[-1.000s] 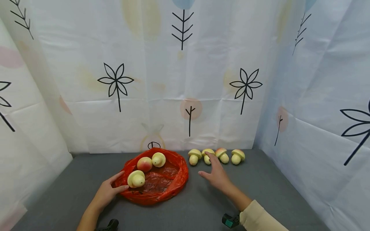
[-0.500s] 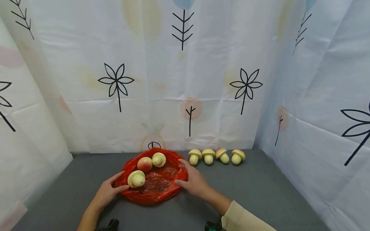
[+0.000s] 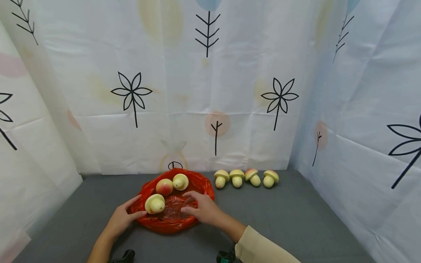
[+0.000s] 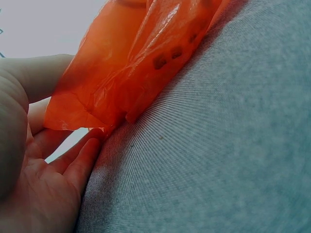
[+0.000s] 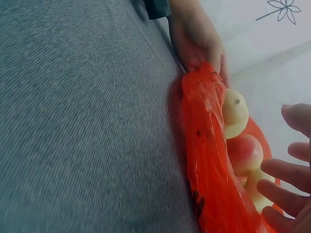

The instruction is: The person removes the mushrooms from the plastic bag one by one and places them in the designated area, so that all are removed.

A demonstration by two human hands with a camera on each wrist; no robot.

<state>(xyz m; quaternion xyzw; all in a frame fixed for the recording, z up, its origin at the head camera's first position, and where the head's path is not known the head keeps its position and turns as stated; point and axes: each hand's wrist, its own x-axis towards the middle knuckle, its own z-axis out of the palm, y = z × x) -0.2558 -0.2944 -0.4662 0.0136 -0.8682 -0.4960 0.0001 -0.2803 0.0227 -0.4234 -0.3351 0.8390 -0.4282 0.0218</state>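
A red plastic bag (image 3: 197, 219) lies spread with its mouth up and its rim rolled down. Inside sit a pale yellow toy mushroom (image 3: 155, 204), a second pale one (image 3: 180, 182) and a rounded red-and-yellow piece (image 3: 164, 187). My left hand (image 3: 120, 220) holds the bag's left side, with the bag's edge between thumb and fingers in the left wrist view. Above the right part of the bag hovers my right hand (image 3: 205, 210), its fingers spread and holding nothing. In the right wrist view those fingers (image 5: 284, 170) are apart beside the bag.
Several toy mushrooms stand in a row at the back right, among them a yellow one (image 3: 222, 179) and a red-capped one (image 3: 252, 177). Patterned white cloth (image 3: 210, 87) walls in the grey table (image 3: 296, 226) at the back and sides.
My right hand has moved left, from over the row of mushrooms to over the bag's right side and further inward. The left hand and the bag look unchanged.
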